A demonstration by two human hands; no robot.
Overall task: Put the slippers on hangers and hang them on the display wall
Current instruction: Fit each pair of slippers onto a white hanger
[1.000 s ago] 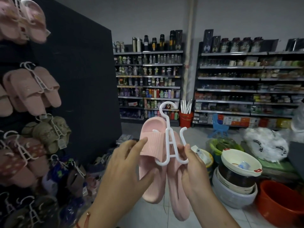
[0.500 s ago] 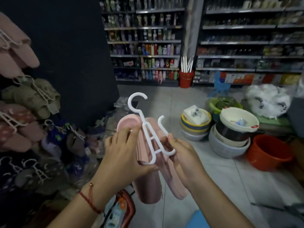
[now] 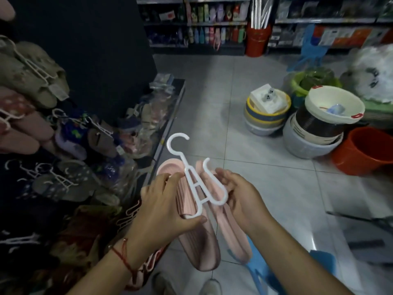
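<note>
A pair of pink slippers (image 3: 204, 239) hangs on a white plastic hanger (image 3: 195, 177) in front of me, low over the floor. My left hand (image 3: 163, 205) grips the left slipper and the hanger's lower bar, thumb underneath. My right hand (image 3: 240, 194) holds the right slipper beside the hanger's right hook. The hanger's top hook points up and left, free of any rail. The display wall (image 3: 32, 103) on the left carries several slipper pairs on white hangers.
Stacked plastic basins (image 3: 316, 133) and an orange tub (image 3: 365, 152) stand on the tiled floor at right. A low shelf (image 3: 165, 124) with bagged slippers runs along the dark wall. A blue stool (image 3: 265, 273) is below my hands. Store shelves (image 3: 212, 22) line the back.
My head has tilted down, so the shelves slid up out of view. Both hands lowered the slippers on the hanger and kept their hold.
</note>
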